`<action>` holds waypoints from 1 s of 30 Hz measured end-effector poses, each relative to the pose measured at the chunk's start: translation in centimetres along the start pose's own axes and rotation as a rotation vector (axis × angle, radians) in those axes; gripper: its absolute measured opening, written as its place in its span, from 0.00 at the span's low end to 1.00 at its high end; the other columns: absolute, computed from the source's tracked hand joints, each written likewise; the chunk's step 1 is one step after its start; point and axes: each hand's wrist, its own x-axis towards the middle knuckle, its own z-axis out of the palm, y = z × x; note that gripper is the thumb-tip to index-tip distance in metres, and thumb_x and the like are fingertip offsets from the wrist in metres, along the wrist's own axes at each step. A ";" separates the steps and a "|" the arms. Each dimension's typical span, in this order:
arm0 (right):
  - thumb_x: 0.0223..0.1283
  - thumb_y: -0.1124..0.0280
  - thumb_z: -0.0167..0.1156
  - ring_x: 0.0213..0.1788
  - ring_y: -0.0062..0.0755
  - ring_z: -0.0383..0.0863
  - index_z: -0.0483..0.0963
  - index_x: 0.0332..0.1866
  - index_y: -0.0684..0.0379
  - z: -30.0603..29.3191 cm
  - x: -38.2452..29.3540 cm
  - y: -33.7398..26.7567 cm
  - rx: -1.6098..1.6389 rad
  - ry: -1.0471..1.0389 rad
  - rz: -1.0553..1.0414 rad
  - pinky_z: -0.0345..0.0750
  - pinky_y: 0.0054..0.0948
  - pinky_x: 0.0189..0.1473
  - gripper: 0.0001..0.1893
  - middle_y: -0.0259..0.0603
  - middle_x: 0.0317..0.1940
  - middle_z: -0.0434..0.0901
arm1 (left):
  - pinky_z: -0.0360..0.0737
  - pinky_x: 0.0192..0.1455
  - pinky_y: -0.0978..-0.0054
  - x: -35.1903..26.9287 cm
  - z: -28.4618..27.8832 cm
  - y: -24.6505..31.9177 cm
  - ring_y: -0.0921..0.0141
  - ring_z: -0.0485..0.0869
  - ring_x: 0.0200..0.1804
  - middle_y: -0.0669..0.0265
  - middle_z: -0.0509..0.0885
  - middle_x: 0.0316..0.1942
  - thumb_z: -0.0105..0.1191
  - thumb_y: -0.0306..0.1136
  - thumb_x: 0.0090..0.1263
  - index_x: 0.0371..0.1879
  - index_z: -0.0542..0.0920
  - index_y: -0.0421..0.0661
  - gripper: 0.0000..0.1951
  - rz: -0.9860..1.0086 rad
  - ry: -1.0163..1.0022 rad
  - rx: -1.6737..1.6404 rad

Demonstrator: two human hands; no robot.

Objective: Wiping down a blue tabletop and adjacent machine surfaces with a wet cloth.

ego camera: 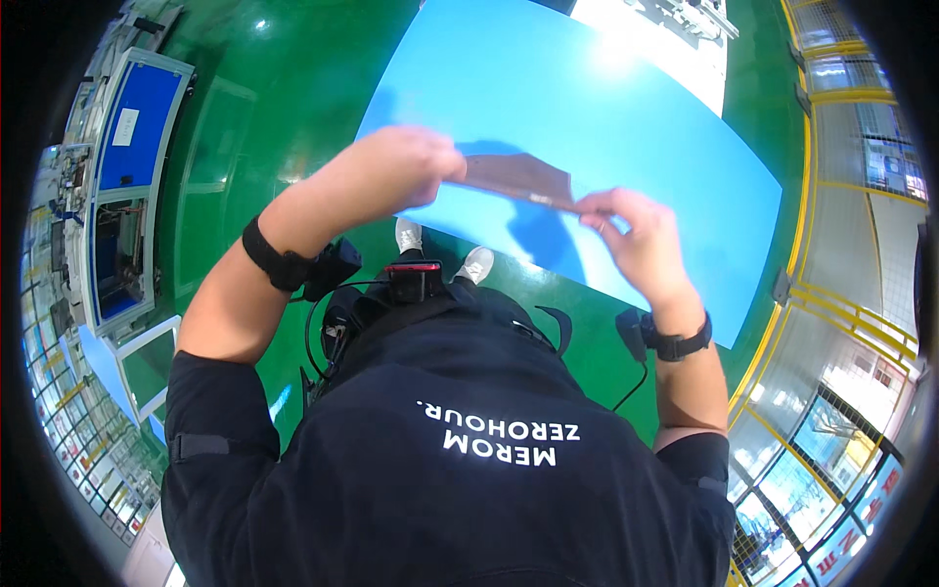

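A brown piece of thin, flexible material, perhaps cloth, point(517, 174) is stretched between my two hands, above a light blue tabletop point(660, 161). My left hand point(422, 163) grips its left end, with the fingers curled over it. At its right end, the thumb and fingers of my right hand point(631, 220) pinch the corner. A small pale mark shows on the lower edge of the piece. Its shadow and those of my hands fall on the blue surface. Both forearms wear black straps with small devices and cables.
White machinery or fixtures point(689, 22) stand beyond the table's far edge. A blue-panelled cabinet point(143, 125) is at the left on the green floor point(242, 110). Yellow-framed mesh fencing point(851, 183) runs along the right. My shoes point(475, 264) are near the table's front edge.
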 end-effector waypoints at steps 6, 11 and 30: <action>0.58 0.79 0.72 0.36 0.32 0.89 0.85 0.43 0.61 4.3 -2.4 1.7 0.350 -0.157 0.238 0.84 0.29 0.42 0.08 0.40 0.37 0.89 | 0.80 0.45 0.58 -1.5 2.0 -0.8 0.56 0.82 0.42 0.62 0.82 0.35 0.60 0.20 0.55 0.35 0.79 0.47 0.10 -0.050 -0.251 -0.178; 0.59 0.78 0.70 0.37 0.30 0.89 0.85 0.44 0.61 10.9 -0.1 8.9 0.481 -0.207 0.492 0.84 0.29 0.43 0.08 0.40 0.35 0.89 | 0.80 0.44 0.55 1.9 8.1 -8.4 0.52 0.83 0.42 0.58 0.84 0.35 0.62 0.24 0.53 0.38 0.81 0.47 0.12 -0.123 -0.460 -0.132; 0.57 0.75 0.65 0.44 0.49 0.84 0.82 0.37 0.56 19.2 -3.0 11.1 -0.056 -0.076 0.166 0.82 0.42 0.48 0.04 0.41 0.36 0.81 | 0.82 0.44 0.58 -3.6 18.6 -9.9 0.58 0.83 0.44 0.60 0.77 0.41 0.60 0.29 0.60 0.43 0.77 0.46 0.13 0.040 -0.296 0.189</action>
